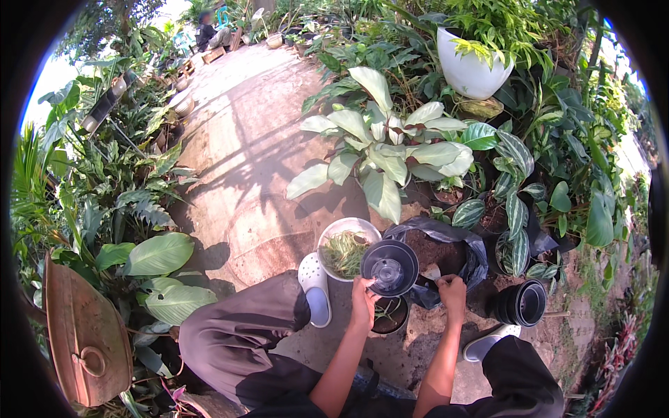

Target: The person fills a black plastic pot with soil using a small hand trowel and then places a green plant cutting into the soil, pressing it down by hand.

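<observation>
My left hand (362,301) is closed on the rim of an empty-looking black plastic plant pot (401,281), tipped so that its inside and base face up. To its right, my right hand (451,291) is closed round the dark handle of a small hand trowel, whose pale blade (432,271) shows at the near edge of the soil. That soil (437,249) fills an open black plastic bag (477,251). Below the held pot stands another black pot with a small plant (387,317), partly hidden by my left hand and forearm.
A white basin (337,227) of cut green stalks sits beside my left shoe (316,292). Stacked black pots (531,304) lie at the right, near my other shoe (488,340). A pale-leaved plant (387,150) stands ahead. A person (206,33) sits far back along the path.
</observation>
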`<state>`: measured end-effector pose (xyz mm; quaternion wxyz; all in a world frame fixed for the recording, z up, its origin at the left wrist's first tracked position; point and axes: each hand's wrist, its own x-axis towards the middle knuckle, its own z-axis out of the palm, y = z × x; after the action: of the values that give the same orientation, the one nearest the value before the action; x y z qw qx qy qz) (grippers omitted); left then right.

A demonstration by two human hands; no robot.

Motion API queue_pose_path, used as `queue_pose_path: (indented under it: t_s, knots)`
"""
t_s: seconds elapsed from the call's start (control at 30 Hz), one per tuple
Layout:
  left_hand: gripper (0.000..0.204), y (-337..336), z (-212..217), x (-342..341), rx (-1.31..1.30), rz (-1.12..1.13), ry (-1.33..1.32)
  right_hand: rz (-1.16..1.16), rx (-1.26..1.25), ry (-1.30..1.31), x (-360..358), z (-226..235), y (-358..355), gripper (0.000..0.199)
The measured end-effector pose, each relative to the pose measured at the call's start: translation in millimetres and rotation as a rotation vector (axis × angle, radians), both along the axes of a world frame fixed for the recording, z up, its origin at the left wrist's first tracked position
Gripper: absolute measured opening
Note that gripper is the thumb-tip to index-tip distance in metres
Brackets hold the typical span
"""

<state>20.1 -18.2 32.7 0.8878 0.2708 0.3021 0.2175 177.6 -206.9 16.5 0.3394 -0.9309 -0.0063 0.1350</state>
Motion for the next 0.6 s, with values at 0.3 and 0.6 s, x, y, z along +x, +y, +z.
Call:
queue_pose_path:
  t_s: [0.3,0.6]
  knots:
    - [0.018,-3.8,-17.0,2.1,0.028,-0.012,0.049,0.054,-0.163,-0.096,4.3,-10.5,35.1,0.032]
    - [0.018,-2.7,-9.9,5.4,-0.001,0.041,0.076,0.065,-0.155,-0.047,-9.4,-18.3,35.0,0.033]
